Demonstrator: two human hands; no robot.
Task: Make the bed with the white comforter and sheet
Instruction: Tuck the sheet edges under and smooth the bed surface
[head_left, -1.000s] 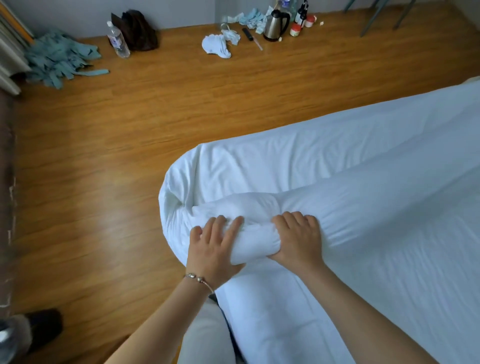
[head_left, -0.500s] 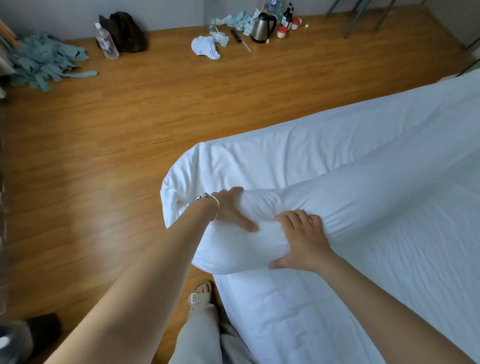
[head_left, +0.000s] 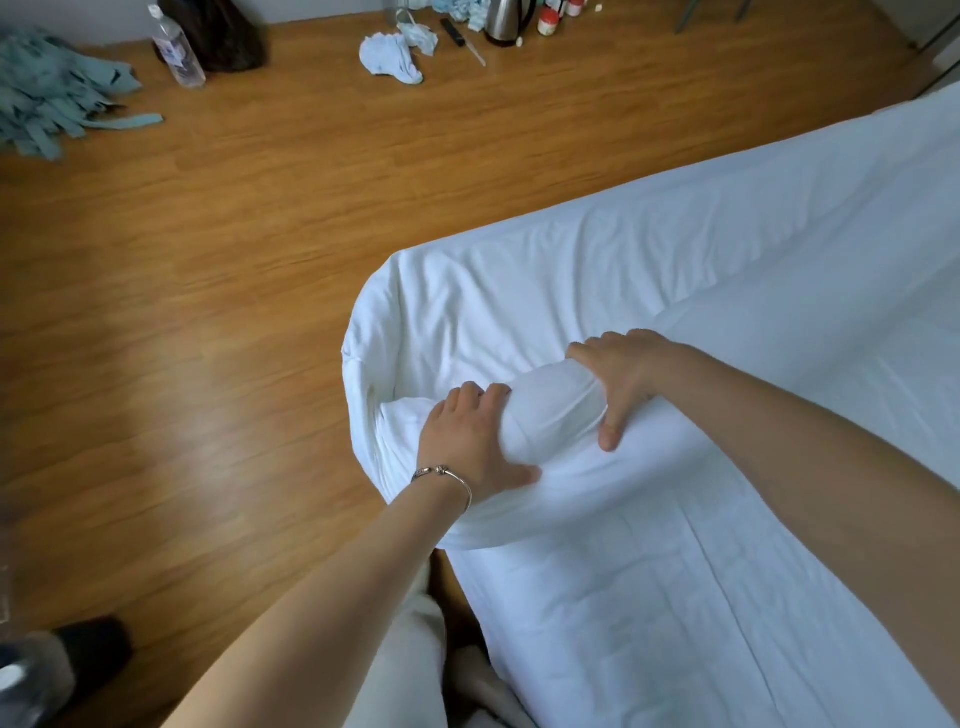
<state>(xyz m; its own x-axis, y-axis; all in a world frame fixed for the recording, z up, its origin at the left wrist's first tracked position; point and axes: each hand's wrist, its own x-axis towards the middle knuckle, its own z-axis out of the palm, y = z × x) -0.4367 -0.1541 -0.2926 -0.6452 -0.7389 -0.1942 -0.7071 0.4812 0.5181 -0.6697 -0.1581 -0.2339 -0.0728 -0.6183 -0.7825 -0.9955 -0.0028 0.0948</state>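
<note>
Gripping the rolled white padded comforter (head_left: 550, 410) at the bed's corner, the left hand (head_left: 470, 441) curls its fingers over the roll; just beside it, the right hand (head_left: 626, 379) clasps it, above the flat white sheet (head_left: 649, 597).

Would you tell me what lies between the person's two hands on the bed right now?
In the head view, a bunched roll of the white comforter fills the gap: the left hand grips one end and the right hand the other.

white comforter (head_left: 675, 270), orange-brown wood floor (head_left: 208, 312), teal cloth strips (head_left: 47, 98)
</note>
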